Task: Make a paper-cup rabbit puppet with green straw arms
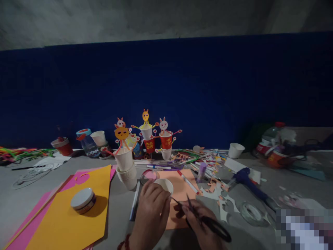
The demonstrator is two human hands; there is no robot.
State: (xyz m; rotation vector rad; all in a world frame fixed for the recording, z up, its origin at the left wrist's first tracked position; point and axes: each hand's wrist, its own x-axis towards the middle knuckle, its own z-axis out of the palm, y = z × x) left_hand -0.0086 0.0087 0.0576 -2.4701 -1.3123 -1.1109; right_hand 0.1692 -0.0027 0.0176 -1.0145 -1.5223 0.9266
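Over the near middle of the desk (117,205), your left hand (152,210) seems to pinch the white paper cup (166,185), likely light and easily squashed, so hold its rim softly while your right hand (201,230) grips the open scissors (191,206).

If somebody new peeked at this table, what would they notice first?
Probably the paper-cup animal figures grouped at the back, left of the middle, with bright little faces against the dark blue wall. Then maybe the big yellow-orange sheet at front left, with a white-lidded jar on it. At front middle, the right hand holds scissors.
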